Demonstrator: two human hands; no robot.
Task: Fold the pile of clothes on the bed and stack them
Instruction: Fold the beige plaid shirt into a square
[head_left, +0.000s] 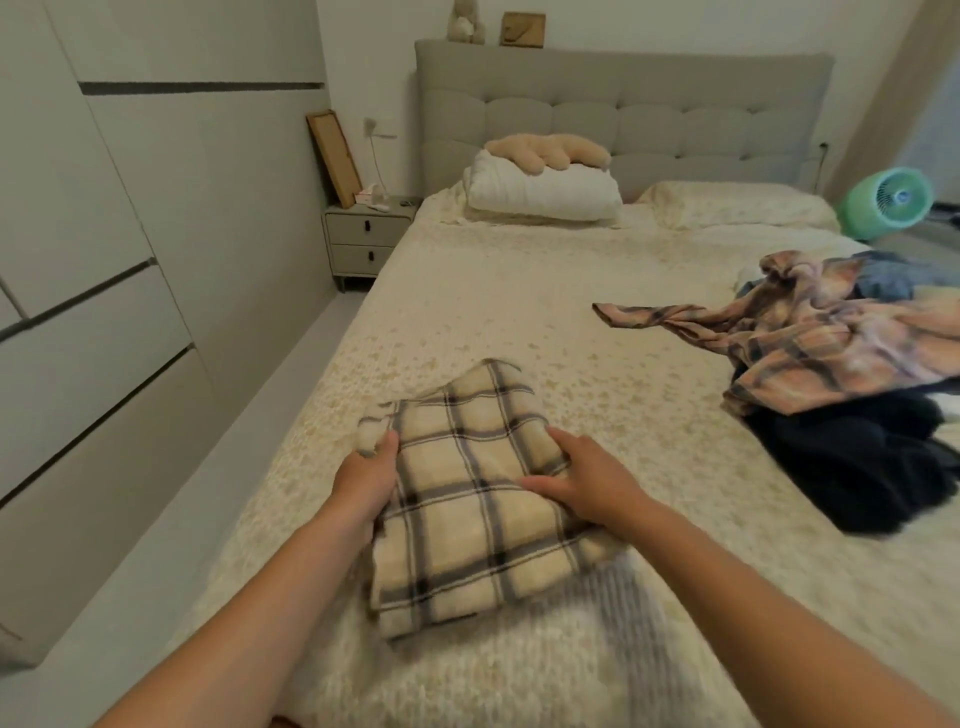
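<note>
The bed (519, 312) carries all items of the task; its left edge runs along the wardrobe side and its right edge lies beyond the frame. The unfolded pile of clothes (852, 384) is located toward the right edge of the bed, well apart from the work area, with a pink plaid shirt (831, 332) spread on top, a dark garment (872, 467) beneath it and a blue item at the back. The cream plaid garment (467, 509) is positioned near the left edge of the bed, toward the foot, and appears already reduced to a compact rectangle. It is held at both sides: the left hand (366, 480) is curled round the left border, with a loose end of fabric bunched above the thumb, and the right hand (587, 483) is laid on the right border with fingers partly bent, pinching the layers. It is judged that the final fold or the set-down is in hand. For a good result, the loose end at the far left corner should be tucked under before release, the layers should be kept aligned by equal tension from both hands, and the top face should be smoothed flat. The garment should be placed square to the left edge of the bed, so that a stable base is provided for the stack.
</note>
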